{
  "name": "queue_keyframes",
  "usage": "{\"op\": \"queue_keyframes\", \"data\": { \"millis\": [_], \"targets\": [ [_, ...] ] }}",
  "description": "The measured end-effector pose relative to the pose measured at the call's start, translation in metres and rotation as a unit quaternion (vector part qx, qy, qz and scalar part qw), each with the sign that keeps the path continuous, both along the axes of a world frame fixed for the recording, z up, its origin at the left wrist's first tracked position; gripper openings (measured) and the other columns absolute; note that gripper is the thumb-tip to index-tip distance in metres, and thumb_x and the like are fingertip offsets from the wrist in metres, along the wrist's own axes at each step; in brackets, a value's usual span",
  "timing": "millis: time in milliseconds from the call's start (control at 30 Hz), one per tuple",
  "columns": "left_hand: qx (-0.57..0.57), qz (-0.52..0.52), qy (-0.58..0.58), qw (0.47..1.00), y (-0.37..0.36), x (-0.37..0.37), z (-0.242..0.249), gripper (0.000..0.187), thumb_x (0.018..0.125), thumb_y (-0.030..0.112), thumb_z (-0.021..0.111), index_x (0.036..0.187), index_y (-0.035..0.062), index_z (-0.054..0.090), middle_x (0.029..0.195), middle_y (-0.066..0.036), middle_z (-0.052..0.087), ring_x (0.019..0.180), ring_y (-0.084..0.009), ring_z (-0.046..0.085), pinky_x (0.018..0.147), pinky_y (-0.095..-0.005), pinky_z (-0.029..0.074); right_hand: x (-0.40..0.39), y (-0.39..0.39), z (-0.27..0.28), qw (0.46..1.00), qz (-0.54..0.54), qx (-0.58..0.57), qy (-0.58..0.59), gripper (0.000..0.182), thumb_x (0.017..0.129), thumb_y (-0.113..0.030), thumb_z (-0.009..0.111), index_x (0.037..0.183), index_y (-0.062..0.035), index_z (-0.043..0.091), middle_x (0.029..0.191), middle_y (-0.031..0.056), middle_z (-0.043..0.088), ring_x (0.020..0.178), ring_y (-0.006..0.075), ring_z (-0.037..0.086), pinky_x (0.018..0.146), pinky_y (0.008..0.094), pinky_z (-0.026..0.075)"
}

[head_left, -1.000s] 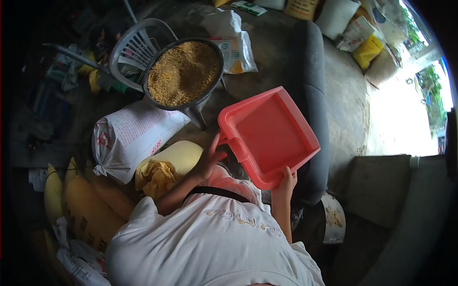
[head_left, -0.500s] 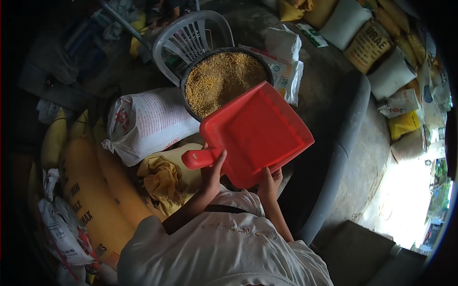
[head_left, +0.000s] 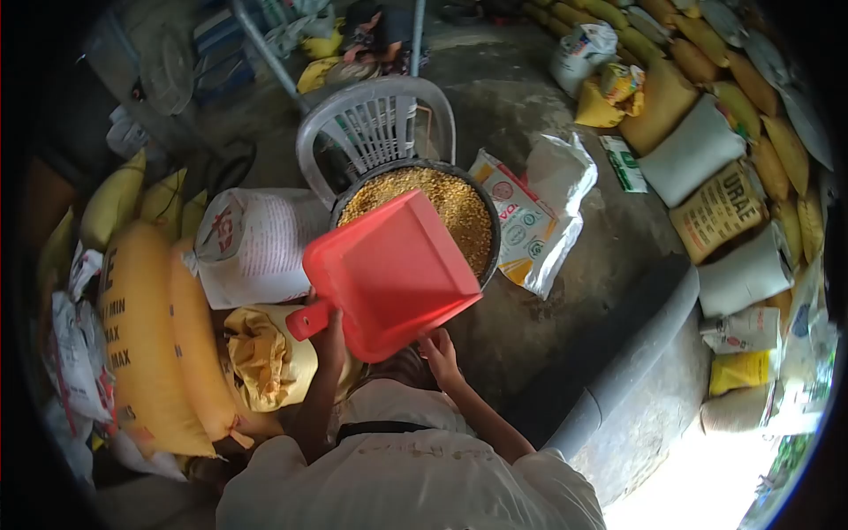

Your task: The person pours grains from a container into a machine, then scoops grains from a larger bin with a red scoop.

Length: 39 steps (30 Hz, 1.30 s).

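Note:
My left hand (head_left: 329, 343) is wrapped round the handle of a red plastic dustpan (head_left: 397, 276). The pan looks empty and overlaps the near side of a black tub in this view. Yellow grain (head_left: 455, 208), like cracked corn, fills the tub (head_left: 492, 231), which stands at the front of a grey plastic chair (head_left: 311, 146). Just below the pan's lower right edge is my right hand (head_left: 442, 355), fingers apart and holding nothing.
Left of the tub stands a white printed sack (head_left: 265, 247), with an open yellow paper sack (head_left: 274, 353) in front and large orange sacks (head_left: 146, 336) beyond. An opened feed bag (head_left: 521, 212) lies right of the tub. Stacked sacks (head_left: 720, 212) line the far right, behind a grey curved edge (head_left: 609, 371).
The view has shifted, bringing more floor and sacks into sight. Relative to my body, the dustpan has moved left, and my right hand has come off its edge.

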State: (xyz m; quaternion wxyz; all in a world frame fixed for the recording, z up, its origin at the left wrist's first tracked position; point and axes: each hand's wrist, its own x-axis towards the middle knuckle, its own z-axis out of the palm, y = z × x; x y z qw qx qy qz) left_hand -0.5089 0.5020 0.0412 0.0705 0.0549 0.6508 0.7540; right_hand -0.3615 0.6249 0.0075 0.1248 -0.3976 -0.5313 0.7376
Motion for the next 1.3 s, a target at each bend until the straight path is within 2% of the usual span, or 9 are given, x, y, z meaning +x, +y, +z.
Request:
{"op": "queue_keyframes", "data": {
  "millis": [67,267,367,433,500,567,700,1033,1300],
  "targets": [
    [-0.144,0.025,0.171,0.974,0.005,-0.015,0.022,0.046,0.074,0.003,0.049,0.117,-0.0012,0.032,0.114,-0.011,0.042,0.104,-0.0204,0.041,0.087,-0.0310,0.032,-0.007,0.015,-0.013,0.997,-0.014,0.067,-0.018,0.024,0.074,-0.022,0.056,0.078,0.0000,0.046,0.066,0.0054,0.049,0.062,0.0111,0.047,0.057,0.0253,0.040],
    [-0.319,0.056,0.292,0.900,0.029,-0.061,0.044,0.031,0.077,0.005,0.048,0.107,0.0003,0.045,0.105,-0.012,0.048,0.096,-0.0198,0.047,0.081,-0.0291,0.036,-0.036,0.076,-0.048,0.965,-0.043,0.245,-0.083,0.028,0.070,-0.022,0.057,0.083,0.0001,0.046,0.078,0.0167,0.046,0.079,0.0320,0.045,0.070,0.0381,0.036],
    [-0.175,0.005,0.184,0.967,0.052,-0.077,0.050,0.030,0.076,0.006,0.050,0.105,0.0023,0.046,0.101,-0.012,0.051,0.092,-0.0190,0.050,0.078,-0.0295,0.039,-0.059,0.114,-0.056,0.884,-0.041,0.448,-0.127,0.037,0.071,-0.023,0.057,0.093,0.0026,0.043,0.088,0.0206,0.042,0.083,0.0355,0.042,0.073,0.0406,0.034],
    [-0.223,-0.005,0.240,0.945,0.061,-0.091,0.040,0.032,0.074,0.005,0.052,0.105,0.0027,0.046,0.099,-0.013,0.051,0.091,-0.0213,0.051,0.077,-0.0312,0.040,-0.077,0.135,-0.076,0.899,-0.024,0.393,-0.192,0.044,0.072,-0.025,0.056,0.102,0.0030,0.039,0.097,0.0228,0.040,0.092,0.0363,0.039,0.080,0.0413,0.033],
    [-0.271,-0.020,0.295,0.916,0.070,-0.106,0.034,0.035,0.072,0.004,0.053,0.105,0.0030,0.046,0.098,-0.014,0.052,0.090,-0.0236,0.052,0.076,-0.0329,0.041,-0.093,0.148,-0.098,0.826,-0.059,0.504,-0.244,0.053,0.072,-0.028,0.055,0.109,0.0045,0.034,0.110,0.0240,0.034,0.104,0.0364,0.033,0.087,0.0414,0.029],
    [-0.379,-0.047,0.446,0.810,0.080,-0.117,0.033,0.040,0.067,0.003,0.054,0.106,0.0041,0.046,0.100,-0.018,0.049,0.092,-0.0308,0.049,0.077,-0.0360,0.040,-0.102,0.159,-0.115,0.839,-0.038,0.456,-0.295,0.059,0.073,-0.030,0.053,0.113,0.0052,0.029,0.116,0.0240,0.029,0.108,0.0362,0.029,0.089,0.0405,0.027],
    [-0.444,-0.097,0.446,0.771,0.097,-0.134,0.019,0.049,0.062,0.003,0.056,0.110,0.0072,0.045,0.105,-0.018,0.047,0.099,-0.0359,0.043,0.082,-0.0422,0.035,-0.122,0.163,-0.138,0.824,0.025,0.398,-0.402,0.069,0.076,-0.038,0.046,0.121,0.0058,0.020,0.124,0.0231,0.020,0.113,0.0359,0.024,0.092,0.0384,0.026],
    [-0.445,-0.204,0.432,0.758,0.149,-0.185,0.022,0.041,0.061,0.003,0.056,0.101,0.0032,0.046,0.097,-0.018,0.049,0.088,-0.0347,0.048,0.071,-0.0396,0.041,-0.150,0.154,-0.147,0.868,-0.067,0.367,-0.328,0.057,0.082,-0.035,0.038,0.121,0.0042,0.022,0.125,0.0239,0.017,0.114,0.0367,0.023,0.088,0.0428,0.031],
    [-0.458,-0.230,0.425,0.746,0.164,-0.204,0.017,0.038,0.061,0.004,0.057,0.098,0.0045,0.048,0.095,-0.017,0.050,0.083,-0.0326,0.051,0.070,-0.0371,0.042,-0.163,0.153,-0.158,0.873,-0.135,0.342,-0.319,0.058,0.084,-0.040,0.031,0.120,0.0055,0.024,0.125,0.0251,0.015,0.117,0.0373,0.017,0.094,0.0437,0.021]
  ]
}}
